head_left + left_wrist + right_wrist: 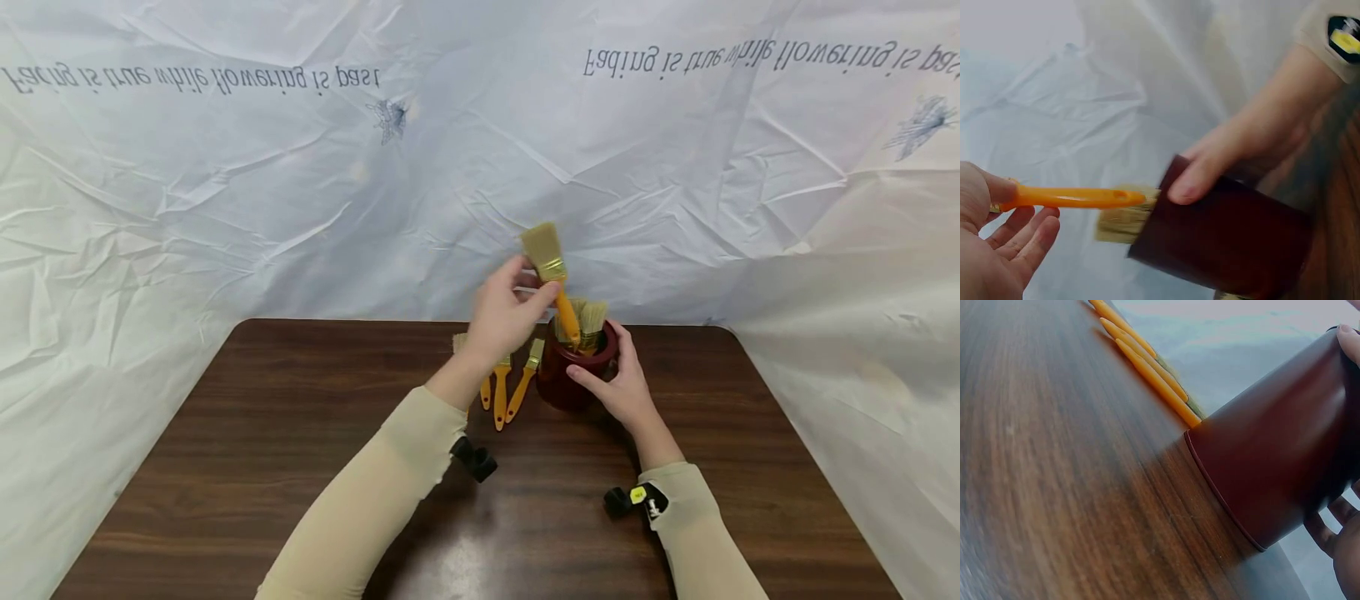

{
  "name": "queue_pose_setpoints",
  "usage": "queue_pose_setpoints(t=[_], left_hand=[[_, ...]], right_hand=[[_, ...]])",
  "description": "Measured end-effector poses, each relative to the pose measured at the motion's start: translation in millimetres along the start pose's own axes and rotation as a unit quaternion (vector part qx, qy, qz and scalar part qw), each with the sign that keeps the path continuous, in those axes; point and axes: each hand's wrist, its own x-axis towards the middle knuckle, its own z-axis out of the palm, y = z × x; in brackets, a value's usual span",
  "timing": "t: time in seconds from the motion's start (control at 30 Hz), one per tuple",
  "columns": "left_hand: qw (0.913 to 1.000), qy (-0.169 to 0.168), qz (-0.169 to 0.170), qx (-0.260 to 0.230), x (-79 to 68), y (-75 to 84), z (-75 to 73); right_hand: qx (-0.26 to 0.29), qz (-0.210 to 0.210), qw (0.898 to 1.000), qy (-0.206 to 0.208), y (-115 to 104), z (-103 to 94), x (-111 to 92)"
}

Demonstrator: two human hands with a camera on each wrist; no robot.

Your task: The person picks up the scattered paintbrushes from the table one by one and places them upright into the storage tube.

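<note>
Thumb and fingers of the left hand (pixel 508 310) pinch a flat paintbrush with a yellow-orange handle, a gold-toned ferrule and pale bristles (pixel 553 268) near the ferrule; the remaining fingers are loosely bent. This brush is bristles up, slightly tilted, with its handle end directed down at the mouth of a dark red, smooth-walled cylindrical container (pixel 561 379). Contact between the handle end and the bristles behind it cannot be determined.

The right hand (pixel 626 383) grips the container near its rim, thumb on the near side and fingers around the far right side. The container stands upright on the table. Inside it, further pale-bristled brushes (pixel 592 318) stand bristles up, projecting above the rim.

To the left of the container, at least three similar yellow-orange-handled brushes (pixel 500 398) lie on the table, handles toward the person; the left hand and forearm partly cover this group.

Each forearm wears a beige sleeve (pixel 375 492) with a black wrist-mounted device (pixel 636 498). The dark brown wood-grain table (pixel 285 442) extends beneath. Beyond its far edge hangs a creased white sheet (pixel 300 200), printed with inverted lettering and blue-grey sketched motifs.
</note>
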Motion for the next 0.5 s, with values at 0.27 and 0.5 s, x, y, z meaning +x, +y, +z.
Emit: queue_pose_setpoints(t=[0.27, 0.5], left_hand=[[0.9806, -0.046, 0.044, 0.185, -9.1, -11.5, 38.0], [0.9605, -0.048, 0.062, 0.267, -16.5, -19.0, 55.8]], right_hand=[[0.007, -0.007, 1.000, -0.006, 1.6, -1.1, -0.6], [0.004, -0.014, 1.000, -0.009, 1.4, -1.4, -0.9]])
